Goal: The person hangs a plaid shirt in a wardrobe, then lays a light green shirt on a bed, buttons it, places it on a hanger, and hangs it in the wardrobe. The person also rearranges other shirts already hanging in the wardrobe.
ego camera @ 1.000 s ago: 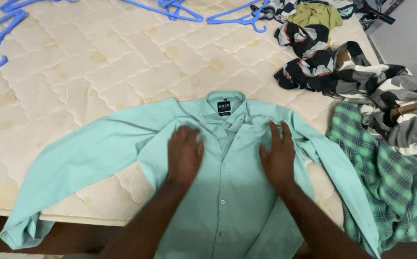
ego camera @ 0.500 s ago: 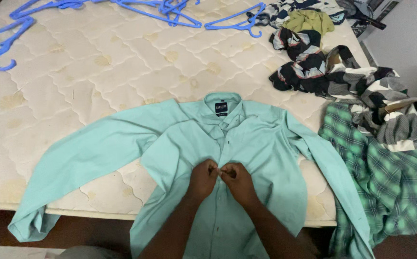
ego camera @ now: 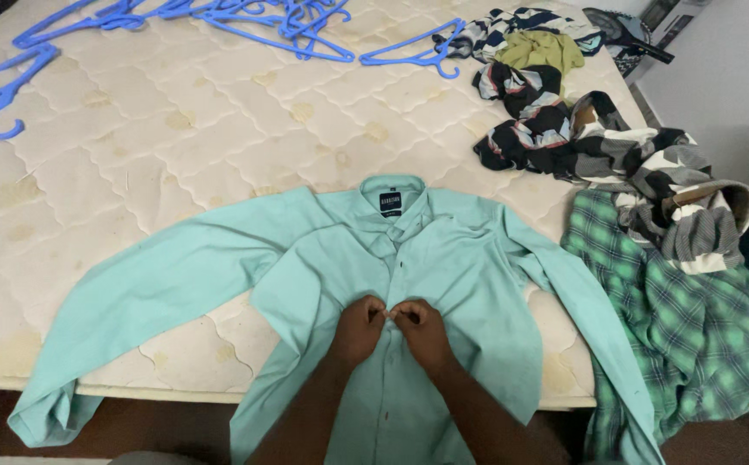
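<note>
Shirt: mint-green long-sleeved button-up shirt [ego camera: 460, 258] lies flat on quilted cream mattress [ego camera: 176, 146].
Left hand [ego camera: 357, 330]: pinching the shirt's front placket.
Right hand [ego camera: 422, 331]: pinching it too, fingertips meeting.

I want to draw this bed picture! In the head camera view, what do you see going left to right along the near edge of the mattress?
Mint-green shirt's left sleeve cuff → left hand → right hand → green plaid flannel shirt.

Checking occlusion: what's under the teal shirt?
The teal shirt lies on a quilted mattress; both hands pinch its front. The mattress beneath the shirt is covered.
</note>
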